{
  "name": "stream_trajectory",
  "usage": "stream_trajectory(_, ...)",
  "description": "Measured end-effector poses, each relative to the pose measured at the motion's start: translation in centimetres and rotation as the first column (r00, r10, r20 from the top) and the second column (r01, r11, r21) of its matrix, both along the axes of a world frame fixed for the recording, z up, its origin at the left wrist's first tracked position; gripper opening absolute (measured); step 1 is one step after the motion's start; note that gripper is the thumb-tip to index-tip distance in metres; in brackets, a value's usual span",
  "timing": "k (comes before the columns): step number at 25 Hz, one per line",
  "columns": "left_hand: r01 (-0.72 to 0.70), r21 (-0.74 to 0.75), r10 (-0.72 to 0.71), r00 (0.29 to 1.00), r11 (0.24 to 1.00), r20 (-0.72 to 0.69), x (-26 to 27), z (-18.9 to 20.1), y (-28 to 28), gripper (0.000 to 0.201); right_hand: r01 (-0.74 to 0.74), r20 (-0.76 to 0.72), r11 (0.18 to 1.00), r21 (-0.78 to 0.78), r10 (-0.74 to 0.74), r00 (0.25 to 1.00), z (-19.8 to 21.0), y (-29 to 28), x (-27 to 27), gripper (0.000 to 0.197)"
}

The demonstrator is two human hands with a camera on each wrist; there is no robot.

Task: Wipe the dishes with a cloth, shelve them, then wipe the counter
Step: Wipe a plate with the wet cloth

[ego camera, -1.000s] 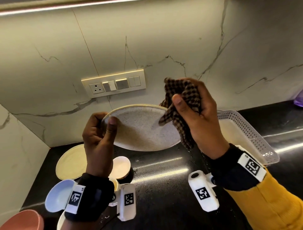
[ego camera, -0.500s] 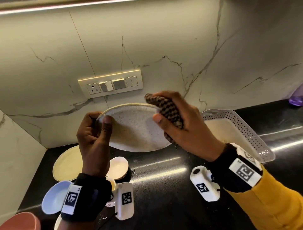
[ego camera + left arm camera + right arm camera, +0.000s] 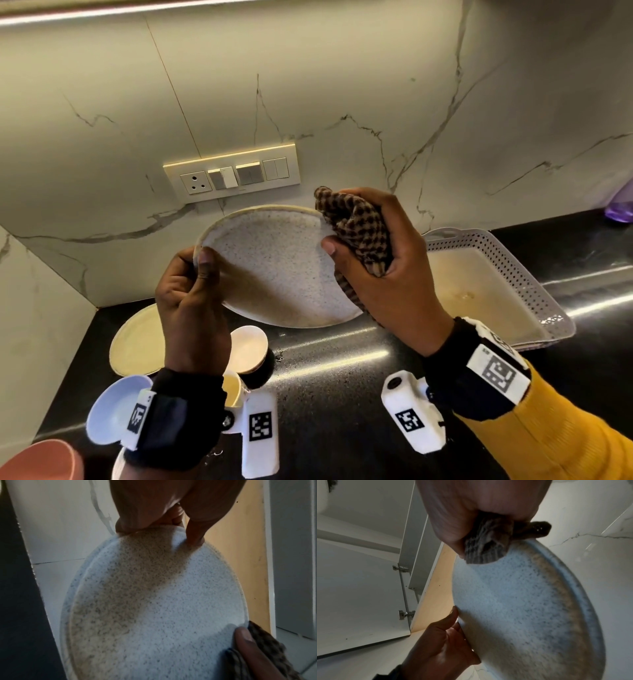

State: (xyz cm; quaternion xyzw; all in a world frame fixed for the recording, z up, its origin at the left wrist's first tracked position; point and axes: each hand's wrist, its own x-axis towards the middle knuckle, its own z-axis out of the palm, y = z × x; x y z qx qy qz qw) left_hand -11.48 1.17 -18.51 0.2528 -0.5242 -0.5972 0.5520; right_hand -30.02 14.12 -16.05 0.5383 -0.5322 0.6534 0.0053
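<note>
Two hands raised above black speckled stone counter (image 3: 342, 404), both on one dish. Left hand (image 3: 191, 308): back of hand toward camera, wrist roughly vertical, thumb on the near face and fingers behind, pinching the left rim of round speckled off-white ceramic plate (image 3: 274, 270). Plate held in the air, tilted, face toward the person, in front of marble backsplash w/ switch panel (image 3: 233, 173). L wrist view: thumb tip (image 3: 195, 539) pressed on the plate face just inside the rim.

Right hand (image 3: 387, 274): fingers curled round bunched brown-and-black checked cloth (image 3: 356, 222), thumb lying along the plate's right edge. Cloth wraps over that edge; a strip of it shows behind the plate's lower right rim. R wrist view: cloth wad (image 3: 486, 547) pressed on plate face at the rim.

On counter: white perforated plastic basket (image 3: 534, 274) right of the hands, near the wall. Left side, below left hand: flat cream plate (image 3: 135, 342), small white bowl (image 3: 248, 347) beside it, pale blue bowl (image 3: 109, 411) nearer, pink dish (image 3: 37, 460) at near-left corner. Purple object (image 3: 620, 209) far right, partly cut off, cannot identify.
</note>
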Motion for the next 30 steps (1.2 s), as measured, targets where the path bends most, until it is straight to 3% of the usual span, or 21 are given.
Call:
stream_trajectory(3, 0.055, -0.01, -0.054, 0.993, 0.998, 0.108, 0.1, 0.2, -0.3, 0.003, -0.004, -0.027, 0.999, 0.033, 0.004, 1.0, 0.4, -0.2, -0.6, 0.041)
stream_trajectory(5, 0.059, -0.241, 0.005, 0.966, 0.969, 0.257, 0.3, 1.3, -0.5, 0.022, 0.005, -0.095, 0.998, 0.065, 0.001, 0.995, 0.6, -0.3, -0.9, 0.04)
stream_trajectory(8, 0.217, -0.616, 0.136, 0.87, 0.757, 0.473, -0.8, 3.9, 0.6, 0.023, -0.014, -0.283, 0.992, 0.128, 0.05, 0.958, 0.8, -0.8, -0.5, 0.04)
stream_trajectory(9, 0.242, -0.668, 0.189, 0.842, 0.704, 0.505, -1.4, 4.6, 1.1, 0.022, -0.019, -0.316, 0.989, 0.148, 0.066, 0.946, 0.8, -1.0, -0.3, 0.04)
stream_trajectory(11, 0.224, -0.704, 0.262, 0.819, 0.674, 0.511, -2.4, 5.1, 1.4, 0.021, -0.023, -0.311, 0.986, 0.166, 0.074, 0.948, 0.8, -1.1, -0.1, 0.041)
stream_trajectory(13, 0.234, -0.677, 0.228, 0.824, 0.698, 0.519, -2.6, 4.8, 1.0, 0.023, -0.008, -0.312, 0.986, 0.167, 0.061, 0.948, 0.9, -1.0, -0.3, 0.041)
stream_trajectory(16, 0.333, -0.557, -0.011, 0.865, 0.76, 0.502, -2.6, 4.2, 0.6, 0.019, 0.018, -0.358, 0.983, 0.183, 0.049, 0.932, 1.0, -0.6, -0.9, 0.042)
stream_trajectory(19, 0.36, -0.502, -0.106, 0.88, 0.786, 0.464, -3.1, 4.0, 0.7, 0.016, 0.033, -0.388, 0.98, 0.194, 0.046, 0.92, 1.2, -0.4, -1.2, 0.042)
stream_trajectory(24, 0.275, -0.508, -0.048, 0.909, 0.816, 0.415, -3.6, 3.5, 0.8, 0.025, 0.077, -0.452, 0.979, 0.187, 0.016, 0.892, 1.4, -0.7, -1.5, 0.049)
stream_trajectory(30, 0.175, -0.499, 0.052, 0.911, 0.849, 0.408, -3.9, 2.6, 1.3, 0.036, 0.046, -0.363, 0.985, 0.167, 0.018, 0.932, 1.0, -0.4, -1.9, 0.052)
